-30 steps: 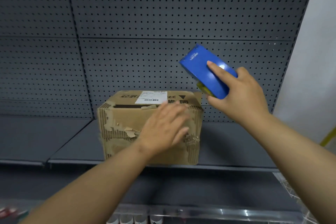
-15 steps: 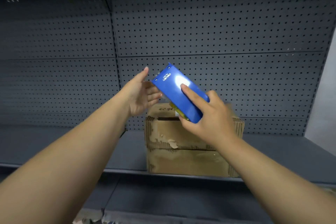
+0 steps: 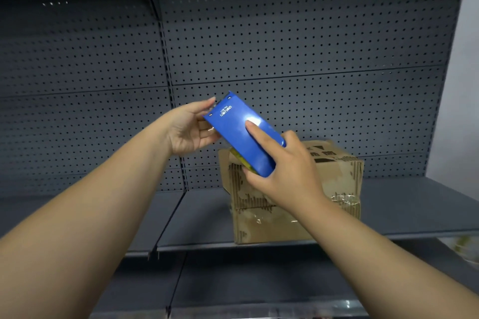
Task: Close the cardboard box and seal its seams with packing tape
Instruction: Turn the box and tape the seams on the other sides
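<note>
Two bare hands are in view: one left hand [image 3: 190, 130] and one right hand [image 3: 286, 175]. There is one blue tape dispenser [image 3: 242, 134], with one strip of white lettering printed on its blue face. One cardboard box [image 3: 334, 189] is visible, worn and torn along its edges. One grey shelf [image 3: 202, 217] is seen in full, built from two panels side by side. Behind it, the pegboard back wall [image 3: 298, 41] shows two columns of perforated panels.
</note>
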Demonstrator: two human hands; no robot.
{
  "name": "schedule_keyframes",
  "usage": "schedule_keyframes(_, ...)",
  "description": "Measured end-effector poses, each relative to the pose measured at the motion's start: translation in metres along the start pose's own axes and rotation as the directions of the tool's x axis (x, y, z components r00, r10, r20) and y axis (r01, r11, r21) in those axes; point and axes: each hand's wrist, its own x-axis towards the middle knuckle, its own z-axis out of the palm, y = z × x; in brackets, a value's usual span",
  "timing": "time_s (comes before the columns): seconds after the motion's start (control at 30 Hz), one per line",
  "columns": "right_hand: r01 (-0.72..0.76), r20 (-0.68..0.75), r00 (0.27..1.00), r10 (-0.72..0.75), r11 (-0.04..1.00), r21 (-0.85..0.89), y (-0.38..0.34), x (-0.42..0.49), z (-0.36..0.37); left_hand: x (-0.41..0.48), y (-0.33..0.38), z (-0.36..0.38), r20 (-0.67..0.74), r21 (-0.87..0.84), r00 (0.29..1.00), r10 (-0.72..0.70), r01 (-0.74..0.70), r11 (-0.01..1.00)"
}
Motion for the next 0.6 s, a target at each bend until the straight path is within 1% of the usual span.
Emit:
schedule_keyframes(0.1,-0.036,-0.012,0.999,0.036,0.999,0.035,-0.016,-0.004,-0.001,-0.002,0.002,-0.006,-0.023,0.043,1.0,-0.02,0.02,0.999)
schedule_keyframes(0.2,-0.059,0.023,0.998,0.058,0.997,0.045,-0.033,-0.008,-0.008,-0.007,0.002,-0.01,-0.073,0.09,0.997,-0.01,0.016,0.996)
schedule_keyframes(0.27,-0.097,0.126,0.988,0.09,0.994,0.052,-0.044,-0.01,-0.016,-0.013,0.001,-0.011,-0.084,0.125,0.996,0.03,-0.02,0.992)
schedule_keyframes(0.33,-0.202,0.281,0.946,0.161,0.972,0.122,-0.053,-0.013,-0.025,-0.021,0.001,-0.012,-0.08,0.155,0.995,0.067,-0.054,0.986)
schedule_keyframes(0.37,-0.281,0.339,0.918,0.206,0.942,0.186,-0.058,-0.016,-0.03,-0.026,0.001,-0.012,-0.081,0.167,0.994,0.077,-0.063,0.984)
schedule_keyframes(0.4,-0.346,0.366,0.899,0.241,0.902,0.258,-0.062,-0.02,-0.033,-0.03,0.001,-0.013,-0.086,0.182,0.993,0.082,-0.065,0.981)
schedule_keyframes(0.53,-0.425,0.319,0.898,0.304,0.788,0.446,-0.074,-0.038,-0.038,-0.05,-0.007,-0.009,-0.09,0.227,0.994,0.055,-0.033,0.973)
schedule_keyframes(0.6,-0.535,0.356,0.844,0.401,0.677,0.506,-0.078,-0.047,-0.041,-0.06,-0.014,-0.009,-0.099,0.275,0.993,0.057,-0.028,0.961)
